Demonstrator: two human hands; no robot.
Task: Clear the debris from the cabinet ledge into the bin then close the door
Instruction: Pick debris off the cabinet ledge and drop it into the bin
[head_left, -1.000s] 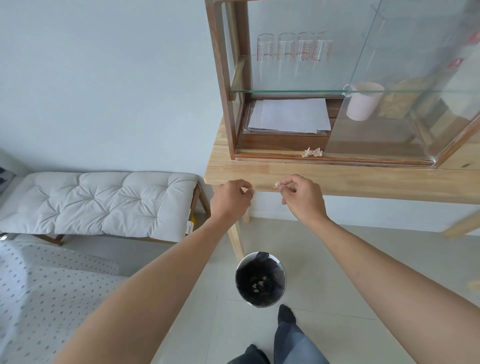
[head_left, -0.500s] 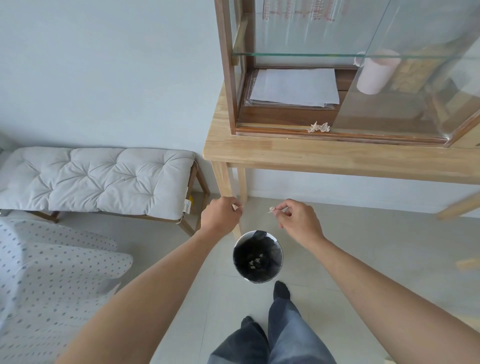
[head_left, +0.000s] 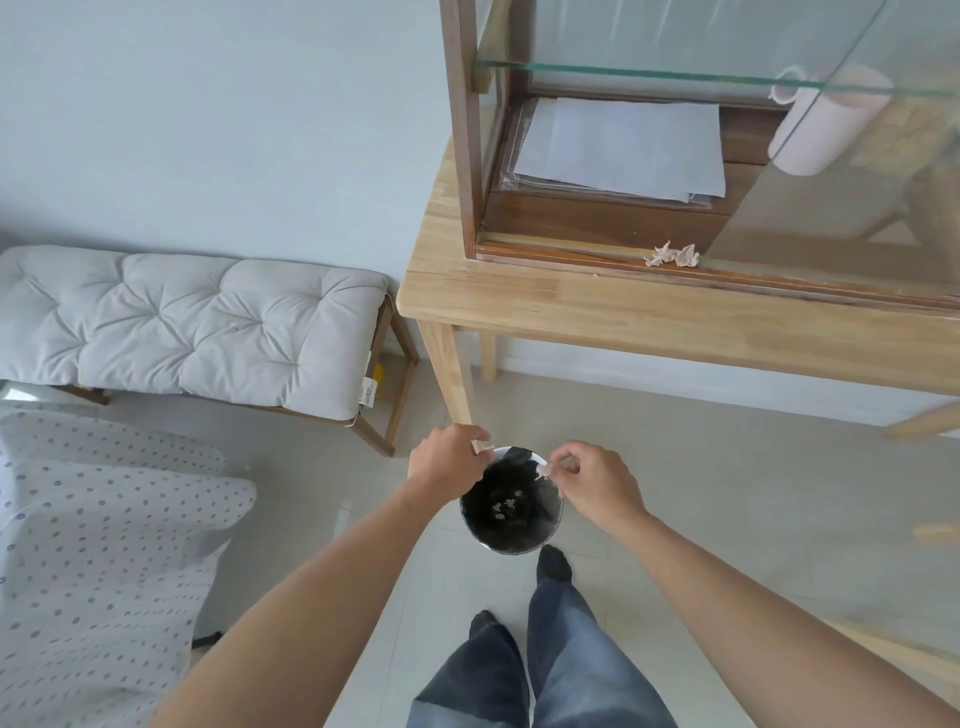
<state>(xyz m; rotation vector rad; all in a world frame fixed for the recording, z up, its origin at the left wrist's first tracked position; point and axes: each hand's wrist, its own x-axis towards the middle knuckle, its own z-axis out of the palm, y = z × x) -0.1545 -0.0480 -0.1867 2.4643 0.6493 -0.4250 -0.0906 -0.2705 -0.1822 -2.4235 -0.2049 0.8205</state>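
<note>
Both hands are positioned over the bin (head_left: 511, 540), a round container with a black liner that stands on the floor beside the person's feet. The right hand (head_left: 597, 486) has its grip narrowed to a pinch, holding a small pale scrap (head_left: 543, 471) between thumb and fingertips above the bin opening. The left hand (head_left: 447, 460) is curled closed at the bin's left rim, with a small pale fragment visible at its fingertips. Several light fragments lie at the bottom of the bin. The remaining debris (head_left: 672, 255), a small crumpled pale cluster, rests on the front ledge of the cabinet (head_left: 467, 156), which stands on the wooden bench (head_left: 571, 306). The glass door (head_left: 852, 171) stands open.
</note>
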